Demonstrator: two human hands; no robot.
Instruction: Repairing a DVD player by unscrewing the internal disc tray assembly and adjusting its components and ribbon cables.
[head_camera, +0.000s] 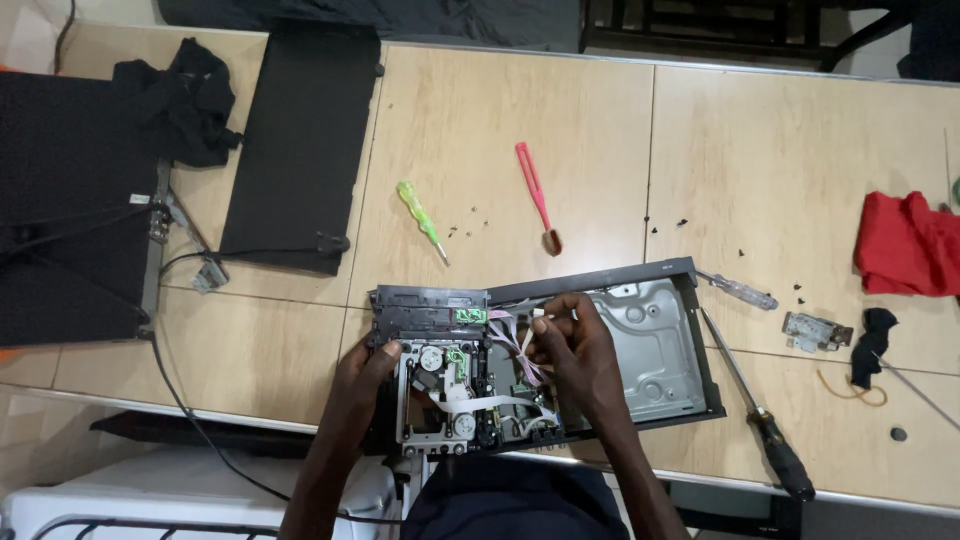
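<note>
At nine o'clock, a dark flat device (70, 200) with cables, a black cloth (180, 100) heaped on its upper corner. Just right of it, toward eleven o'clock, a long black cover panel (300, 140) lying flat on the wooden table (560, 140). Near twelve o'clock, a green screwdriver (421, 220) and a pink-handled brush (537, 195), apart from each other, small dark screws scattered between and beyond.

At six o'clock, the opened disc player chassis (650, 345), its drive mechanism (445, 385) seated in the left half, bare metal floor in the right half. Left hand (360, 375) pressed against the drive mechanism's left edge, fingers curled over it, closed on the frame. Right hand (580, 355) over the middle of the chassis, fingertips pinched on the flat ribbon cables (515, 340). Hands apart, one at each side of the mechanism.

At three to four o'clock, a clear-handled screwdriver (740, 291) touching the chassis corner, a long black-handled screwdriver (765, 420) just beside the right wall, a small metal bracket (815, 330), a black rag (875, 340), a red cloth (905, 245).
</note>
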